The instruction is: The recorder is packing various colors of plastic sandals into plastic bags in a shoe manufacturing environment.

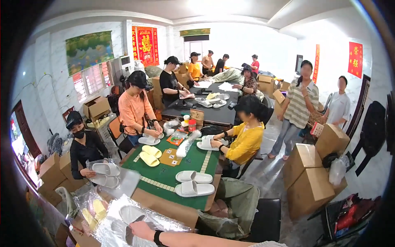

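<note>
Plastic bag (140, 224) of white slippers (131, 214) under left hand (142, 230).
Fingers curled on the bag's edge, steadying it (right hand unseen).

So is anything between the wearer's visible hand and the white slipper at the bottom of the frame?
Only the clear plastic bag: the white slipper lies inside it, and the hand rests against the bag's near edge beside the slipper. Nothing else sits between them. Which hand it is cannot be told.
</note>
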